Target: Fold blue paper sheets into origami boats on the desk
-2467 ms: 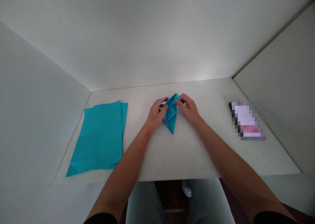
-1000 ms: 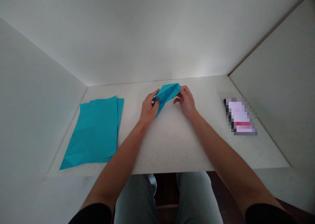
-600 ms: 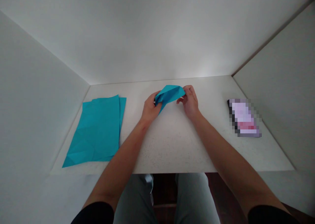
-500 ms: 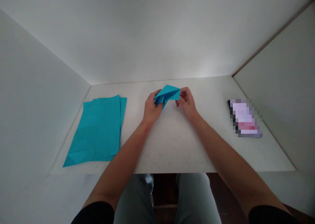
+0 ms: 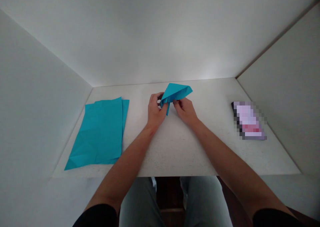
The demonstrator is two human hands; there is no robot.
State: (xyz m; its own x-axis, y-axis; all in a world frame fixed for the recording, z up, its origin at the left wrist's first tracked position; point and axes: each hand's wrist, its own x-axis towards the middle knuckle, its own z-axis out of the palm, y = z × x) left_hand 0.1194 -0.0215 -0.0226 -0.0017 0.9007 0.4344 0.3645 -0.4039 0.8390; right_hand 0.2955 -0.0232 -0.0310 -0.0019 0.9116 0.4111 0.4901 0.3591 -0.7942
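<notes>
A folded piece of blue paper is held up over the far middle of the white desk, its upper flap spread out to the right. My left hand is closed on its left end, the thumb in front and the fingers curled behind. Beneath the flap, my right hand has its thumb and fingers pinched together at the lower edge. The paper partly covers the right fingertips, and a narrow strip of it points down between the hands.
Several blue paper sheets lie loosely stacked on the desk at left. A phone, blurred by large pixels, lies at right. White walls close in the desk's back and sides; my legs are below its front edge.
My right hand has moved left and slightly down, from the paper's right tip to beneath it. The flap has opened out farther to the right, and the narrow strip now hangs lower.
</notes>
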